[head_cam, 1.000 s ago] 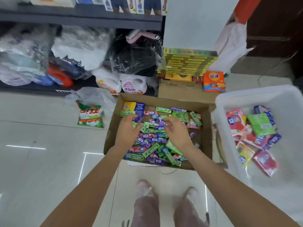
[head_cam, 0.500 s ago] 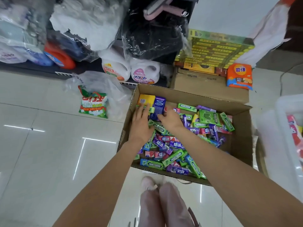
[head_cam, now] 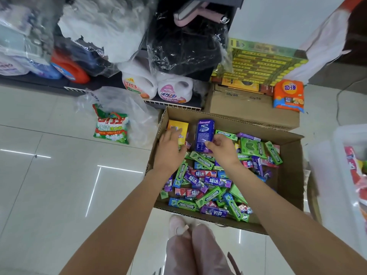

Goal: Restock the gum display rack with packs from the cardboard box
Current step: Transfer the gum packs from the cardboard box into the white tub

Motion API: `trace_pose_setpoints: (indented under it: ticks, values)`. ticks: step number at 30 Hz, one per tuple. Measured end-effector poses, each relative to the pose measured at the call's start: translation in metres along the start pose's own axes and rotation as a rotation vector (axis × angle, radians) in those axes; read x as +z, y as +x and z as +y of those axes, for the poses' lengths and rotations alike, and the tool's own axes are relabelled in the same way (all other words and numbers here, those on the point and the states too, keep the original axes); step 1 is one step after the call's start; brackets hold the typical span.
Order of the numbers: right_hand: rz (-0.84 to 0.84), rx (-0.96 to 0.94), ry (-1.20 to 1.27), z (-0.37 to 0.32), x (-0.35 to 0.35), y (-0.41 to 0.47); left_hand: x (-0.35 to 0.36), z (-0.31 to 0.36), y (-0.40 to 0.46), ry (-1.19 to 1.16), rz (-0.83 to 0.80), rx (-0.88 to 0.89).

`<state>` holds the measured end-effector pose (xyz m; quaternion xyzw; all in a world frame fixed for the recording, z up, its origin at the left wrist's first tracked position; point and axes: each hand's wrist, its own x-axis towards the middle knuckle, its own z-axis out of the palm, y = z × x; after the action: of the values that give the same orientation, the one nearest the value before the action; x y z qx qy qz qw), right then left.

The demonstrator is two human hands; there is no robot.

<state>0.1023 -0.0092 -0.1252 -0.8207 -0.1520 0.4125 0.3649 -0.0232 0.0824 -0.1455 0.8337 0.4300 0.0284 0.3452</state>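
My right hand (head_cam: 222, 150) pinches the blue pack (head_cam: 204, 134) upright to lift it from the box (head_cam: 288, 175), left hand (head_cam: 170, 150) spread on the yellow pack (head_cam: 177, 129).

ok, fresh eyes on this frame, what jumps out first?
The open cardboard box on the floor, heaped with bright green, purple and red gum packs, fills the middle. At its far end the right hand pinches a tall blue pack while the left hand rests over a yellow box in the corner. Behind, an orange bag sits on a closed carton.
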Motion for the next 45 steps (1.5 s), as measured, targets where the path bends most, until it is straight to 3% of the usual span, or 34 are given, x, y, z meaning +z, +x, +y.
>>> trace_pose_setpoints:
  ticks: [6, 9, 13, 25, 33, 37, 45]
  values:
    - [0.012, -0.012, 0.052, -0.001, -0.008, -0.004, 0.016, -0.006, 0.006, 0.237, -0.227, 0.005]
    - [0.036, -0.01, 0.073, 0.002, -0.012, -0.006, 0.017, -0.001, 0.0, 0.216, -0.173, 0.06]
    - [0.055, -0.027, 0.074, 0.005, -0.019, -0.01, 0.016, 0.006, 0.007, 0.098, -0.064, -0.091]
    - [0.077, -0.003, 0.125, 0.009, -0.034, -0.023, 0.019, 0.023, 0.031, 0.025, -0.086, -0.319]
    - [0.116, -0.016, 0.149, 0.008, -0.04, -0.038, 0.005, 0.029, -0.002, -0.27, 0.071, -0.082]
    - [0.14, -0.073, 0.157, 0.002, -0.054, -0.056, -0.019, 0.041, -0.027, -0.366, 0.168, -0.056]
    - [0.161, -0.231, 0.252, -0.016, -0.119, -0.119, -0.05, 0.116, -0.075, -0.531, 0.16, 0.007]
